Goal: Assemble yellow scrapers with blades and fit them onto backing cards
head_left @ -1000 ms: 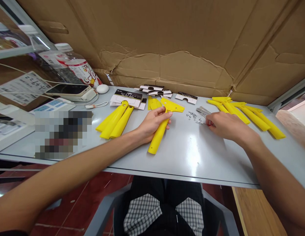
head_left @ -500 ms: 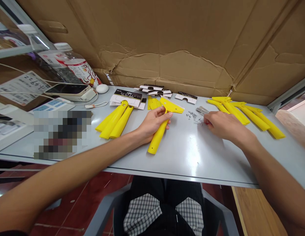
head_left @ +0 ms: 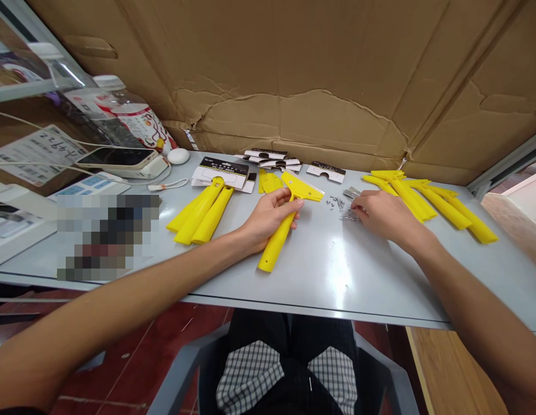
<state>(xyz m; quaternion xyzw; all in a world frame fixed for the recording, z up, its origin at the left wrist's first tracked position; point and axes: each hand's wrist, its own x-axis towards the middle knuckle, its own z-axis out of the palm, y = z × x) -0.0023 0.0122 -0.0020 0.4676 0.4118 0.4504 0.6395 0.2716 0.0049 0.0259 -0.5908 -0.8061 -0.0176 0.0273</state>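
Observation:
My left hand (head_left: 272,216) is closed round the neck of a yellow plastic scraper (head_left: 279,239), whose wide head points away and carries a thin blade along its edge. To the right, my right hand (head_left: 382,216) is down at the table with its fingers pinched together; what they hold, if anything, is hidden. Beside those fingertips lie a scatter of small screws (head_left: 337,203) and some flat metal blades (head_left: 351,192), partly covered by the hand. Small yellow plastic plates (head_left: 270,182) rest just behind the scraper head.
Yellow scrapers with header cards (head_left: 203,216) lie at left, loose yellow handles (head_left: 445,207) at right. Folded cards (head_left: 268,158) sit near the cardboard wall (head_left: 294,69). A phone (head_left: 119,158), a cable (head_left: 170,184) and bottles (head_left: 129,115) crowd the left side.
My right hand has shifted slightly left and its fingers have drawn in over the metal pieces. The left hand keeps the scraper in almost the same place.

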